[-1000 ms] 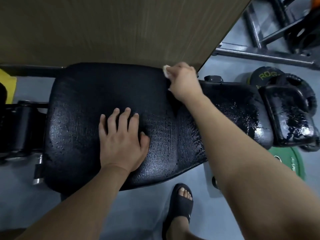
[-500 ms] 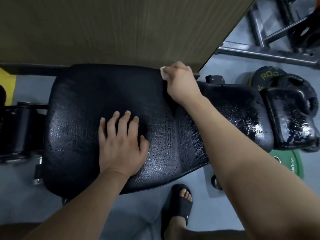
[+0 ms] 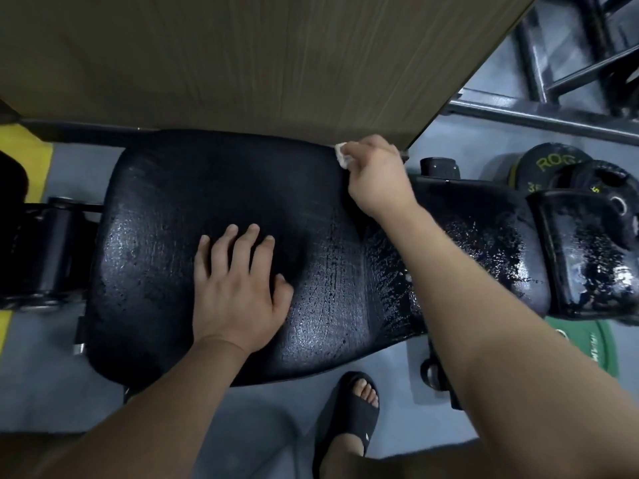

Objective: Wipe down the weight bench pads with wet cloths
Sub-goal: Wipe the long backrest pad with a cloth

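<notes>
Still at the far edge of the seat pad (image 3: 224, 188), the right hand (image 3: 377, 178) clamps its fingers on a white cloth (image 3: 342, 159) (barely shifted in a second), the left hand (image 3: 238, 288) pressing flat, fingers apart; edge-wiping likely continues.

Both forearms (image 3: 484, 323) bare, black slide sandal (image 3: 349, 420) w/ small white logo, toes exposed

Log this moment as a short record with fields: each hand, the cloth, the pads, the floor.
left: the left hand lies flat, fingers spread, on the wide pad
right: the right hand grips a white cloth at the wide pad's far edge, beside the wooden panel
pads: wide pad glistens in patches; narrow pad and end pad show wet streaks
floor: green plate; a foot in a black sandal
</notes>
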Action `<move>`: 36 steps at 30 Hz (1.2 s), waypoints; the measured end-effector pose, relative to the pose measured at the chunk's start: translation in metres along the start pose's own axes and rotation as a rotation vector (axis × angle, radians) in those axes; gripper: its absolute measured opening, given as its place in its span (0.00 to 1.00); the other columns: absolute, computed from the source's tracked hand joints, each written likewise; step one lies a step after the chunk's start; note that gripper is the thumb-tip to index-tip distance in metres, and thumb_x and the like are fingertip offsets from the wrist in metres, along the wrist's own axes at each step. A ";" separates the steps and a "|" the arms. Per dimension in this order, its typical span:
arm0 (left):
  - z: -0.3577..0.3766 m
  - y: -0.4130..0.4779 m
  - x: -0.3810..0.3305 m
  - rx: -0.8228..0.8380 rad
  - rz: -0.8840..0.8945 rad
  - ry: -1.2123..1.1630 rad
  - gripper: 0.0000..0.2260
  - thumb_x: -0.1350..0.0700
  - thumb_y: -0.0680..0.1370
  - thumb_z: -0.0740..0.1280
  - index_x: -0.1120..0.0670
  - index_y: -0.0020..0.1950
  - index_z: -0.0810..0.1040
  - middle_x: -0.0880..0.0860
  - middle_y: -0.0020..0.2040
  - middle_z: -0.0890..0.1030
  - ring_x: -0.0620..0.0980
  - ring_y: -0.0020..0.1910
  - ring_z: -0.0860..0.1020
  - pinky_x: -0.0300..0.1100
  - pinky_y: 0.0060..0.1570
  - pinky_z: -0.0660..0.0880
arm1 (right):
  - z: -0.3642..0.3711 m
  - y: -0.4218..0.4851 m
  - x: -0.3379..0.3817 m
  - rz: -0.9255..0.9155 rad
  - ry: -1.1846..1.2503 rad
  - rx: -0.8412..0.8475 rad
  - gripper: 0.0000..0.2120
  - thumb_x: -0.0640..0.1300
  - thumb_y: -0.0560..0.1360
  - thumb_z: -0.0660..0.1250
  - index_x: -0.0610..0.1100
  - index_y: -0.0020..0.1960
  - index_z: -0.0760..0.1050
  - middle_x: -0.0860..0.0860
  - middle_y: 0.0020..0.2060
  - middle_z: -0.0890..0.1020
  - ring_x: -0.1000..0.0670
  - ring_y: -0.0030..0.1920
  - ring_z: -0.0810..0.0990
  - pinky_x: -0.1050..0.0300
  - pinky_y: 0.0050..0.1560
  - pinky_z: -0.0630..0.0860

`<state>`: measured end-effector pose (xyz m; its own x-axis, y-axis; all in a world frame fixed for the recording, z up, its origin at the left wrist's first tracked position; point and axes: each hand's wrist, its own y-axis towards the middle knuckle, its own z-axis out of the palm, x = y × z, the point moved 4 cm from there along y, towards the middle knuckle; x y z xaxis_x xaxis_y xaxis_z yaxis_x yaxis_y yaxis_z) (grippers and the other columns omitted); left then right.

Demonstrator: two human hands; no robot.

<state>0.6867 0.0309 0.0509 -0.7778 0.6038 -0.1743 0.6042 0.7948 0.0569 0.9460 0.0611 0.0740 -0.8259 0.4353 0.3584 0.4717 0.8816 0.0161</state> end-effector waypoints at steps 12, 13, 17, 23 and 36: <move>0.001 -0.001 0.003 -0.021 -0.007 -0.006 0.25 0.47 0.76 0.61 0.55 0.70 0.75 0.57 0.73 0.72 0.62 0.75 0.66 0.65 0.75 0.56 | 0.004 -0.020 0.019 0.050 0.051 -0.022 0.16 0.33 0.76 0.62 0.42 0.58 0.83 0.44 0.56 0.79 0.38 0.56 0.77 0.53 0.57 0.76; 0.001 0.000 0.002 -0.019 -0.004 -0.003 0.24 0.47 0.76 0.61 0.55 0.70 0.75 0.56 0.73 0.72 0.62 0.75 0.66 0.65 0.75 0.56 | 0.006 -0.022 0.021 0.001 0.043 -0.018 0.15 0.33 0.76 0.64 0.42 0.57 0.83 0.44 0.56 0.79 0.38 0.56 0.76 0.52 0.56 0.77; 0.003 -0.003 0.000 0.001 0.003 -0.011 0.24 0.46 0.76 0.60 0.55 0.70 0.74 0.56 0.73 0.71 0.61 0.75 0.65 0.65 0.76 0.55 | -0.015 -0.028 -0.030 0.187 -0.060 0.001 0.17 0.34 0.70 0.75 0.42 0.59 0.83 0.42 0.58 0.78 0.39 0.57 0.79 0.55 0.53 0.75; 0.003 -0.004 0.004 -0.012 0.011 -0.016 0.24 0.46 0.76 0.60 0.55 0.70 0.74 0.56 0.73 0.72 0.62 0.75 0.65 0.65 0.75 0.55 | 0.002 -0.032 0.004 0.212 -0.093 -0.076 0.12 0.33 0.71 0.60 0.47 0.45 0.78 0.45 0.48 0.72 0.38 0.50 0.76 0.57 0.45 0.66; 0.002 -0.004 0.004 -0.004 0.008 -0.036 0.25 0.46 0.76 0.60 0.55 0.70 0.74 0.57 0.73 0.72 0.62 0.75 0.65 0.65 0.76 0.54 | 0.015 -0.036 0.015 0.214 -0.182 -0.062 0.12 0.41 0.74 0.59 0.43 0.54 0.78 0.41 0.56 0.75 0.39 0.55 0.74 0.55 0.48 0.67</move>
<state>0.6820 0.0303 0.0479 -0.7664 0.6073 -0.2095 0.6093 0.7905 0.0623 0.9116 0.0393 0.0646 -0.7448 0.6408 0.1864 0.6546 0.7557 0.0177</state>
